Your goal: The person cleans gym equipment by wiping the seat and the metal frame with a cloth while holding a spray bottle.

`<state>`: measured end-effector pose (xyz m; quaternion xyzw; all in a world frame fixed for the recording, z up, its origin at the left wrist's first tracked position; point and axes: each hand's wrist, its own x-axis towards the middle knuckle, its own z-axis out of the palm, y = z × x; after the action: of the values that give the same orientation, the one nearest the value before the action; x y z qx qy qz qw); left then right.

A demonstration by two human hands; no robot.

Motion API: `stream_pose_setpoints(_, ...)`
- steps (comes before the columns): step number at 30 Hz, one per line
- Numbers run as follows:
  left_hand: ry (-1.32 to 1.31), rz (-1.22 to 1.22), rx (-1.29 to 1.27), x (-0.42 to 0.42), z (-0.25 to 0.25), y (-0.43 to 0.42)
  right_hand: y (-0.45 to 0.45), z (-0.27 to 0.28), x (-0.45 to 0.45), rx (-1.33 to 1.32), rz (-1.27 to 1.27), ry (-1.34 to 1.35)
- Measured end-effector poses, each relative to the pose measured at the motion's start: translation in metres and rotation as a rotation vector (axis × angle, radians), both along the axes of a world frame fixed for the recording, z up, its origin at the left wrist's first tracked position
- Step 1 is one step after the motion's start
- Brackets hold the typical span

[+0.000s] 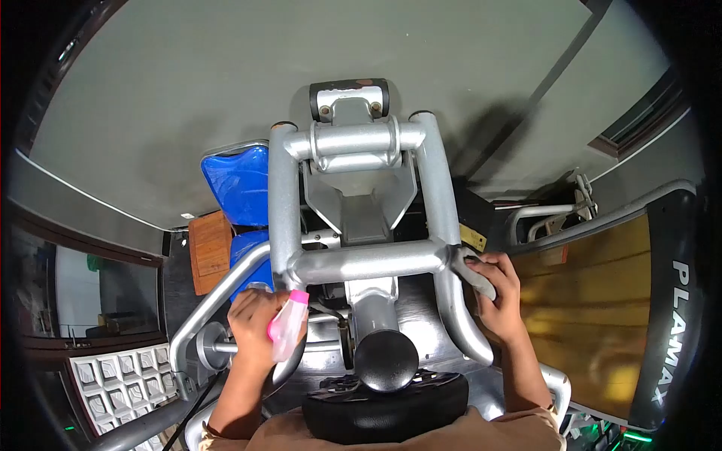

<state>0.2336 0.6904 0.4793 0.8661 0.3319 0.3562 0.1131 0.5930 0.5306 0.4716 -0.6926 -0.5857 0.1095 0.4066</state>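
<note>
A silver tubular gym machine frame rises in front of me, with two uprights joined by crossbars. My left hand is closed around a small translucent bottle with a pink top, beside the lower left tube. On the other side, my right hand is closed on a grey cloth, which lies against the right upright near its joint with the lower crossbar. Between my hands, a round black knob stands above a black pad close to my body.
A blue-padded seat and a wooden box stand at left. White lattice panel is at lower left. On the right is a large panel marked PLAMAX. Behind the machine is a grey wall.
</note>
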Motion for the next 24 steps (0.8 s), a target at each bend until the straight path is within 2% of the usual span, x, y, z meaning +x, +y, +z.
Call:
stream_pose_setpoints(3,-0.019,-0.046,0.047,-0.003,-0.007,0.001,0.01,0.001,0.001,-0.016,0.068,-0.084)
stream_pose_setpoints(24,-0.003,-0.064,0.089,-0.005,-0.011,0.004,0.009,-0.007,-0.005,-0.083,0.052,-0.13)
